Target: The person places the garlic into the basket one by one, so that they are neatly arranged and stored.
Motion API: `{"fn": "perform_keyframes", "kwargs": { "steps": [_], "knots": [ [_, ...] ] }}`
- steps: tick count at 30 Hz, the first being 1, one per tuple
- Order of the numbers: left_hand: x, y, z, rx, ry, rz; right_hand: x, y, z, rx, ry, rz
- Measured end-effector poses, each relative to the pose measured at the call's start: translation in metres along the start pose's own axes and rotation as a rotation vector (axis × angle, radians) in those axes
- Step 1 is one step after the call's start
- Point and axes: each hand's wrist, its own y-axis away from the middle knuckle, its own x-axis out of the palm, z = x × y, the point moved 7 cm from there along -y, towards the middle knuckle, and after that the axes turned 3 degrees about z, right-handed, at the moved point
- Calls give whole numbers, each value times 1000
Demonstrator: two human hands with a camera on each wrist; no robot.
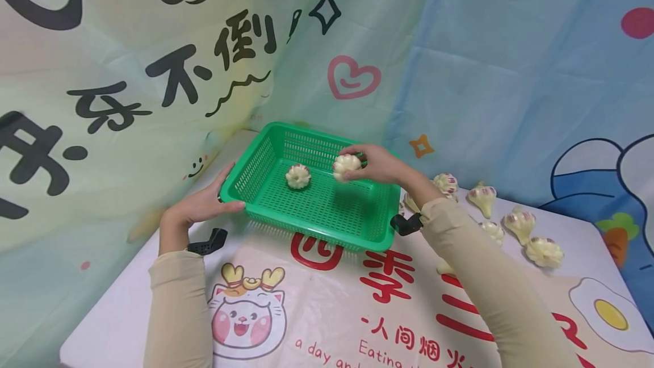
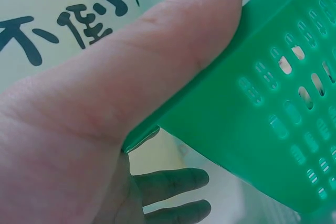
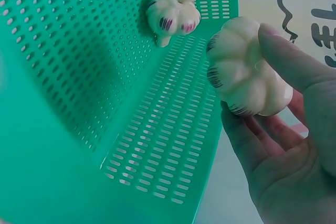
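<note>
A green plastic basket [image 1: 311, 237] with slotted walls stands on the table. My left hand [image 1: 206, 200] grips its left rim; in the left wrist view the thumb [image 2: 178, 40] lies over the rim and fingers [image 2: 173, 184] show beneath it. Over the right part of the basket, my right hand [image 1: 375, 164] holds a garlic bulb [image 1: 346, 167] between thumb and fingers. The right wrist view shows this held bulb [image 3: 247, 66] with purple streaks, pinched at its sides. Another garlic bulb [image 1: 298, 176] lies on the basket floor, left of the held one.
Several garlic bulbs [image 1: 520, 224] lie on the table right of the basket, some partly hidden behind the right forearm. A printed mat [image 1: 327, 300] covers the table front. A printed cloth backdrop [image 1: 485, 72] rises close behind the basket.
</note>
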Motion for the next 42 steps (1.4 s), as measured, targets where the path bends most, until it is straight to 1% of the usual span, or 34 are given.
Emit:
{"fn": "perform_keyframes", "kwargs": {
  "steps": [12,16,20,25,32,38,42],
  "knots": [
    [-2,1,4,-17,-8,-5,8,-19,-3,-16,-25,29],
    [-3,1,7,-25,-14,-5,11,-25,-6,-10,-16,24],
    [-2,0,6,-18,-11,0,14,-30,-9,-13,-4,21],
    [-2,-1,5,-3,1,5,18,-37,-13,13,19,2],
    [-2,-2,4,1,4,0,25,-47,-15,45,66,-34],
    [-2,-3,4,-1,3,0,30,-54,-18,106,57,-43],
    [-2,-3,4,6,7,-2,34,-59,-20,113,66,-54]
  ]
}}
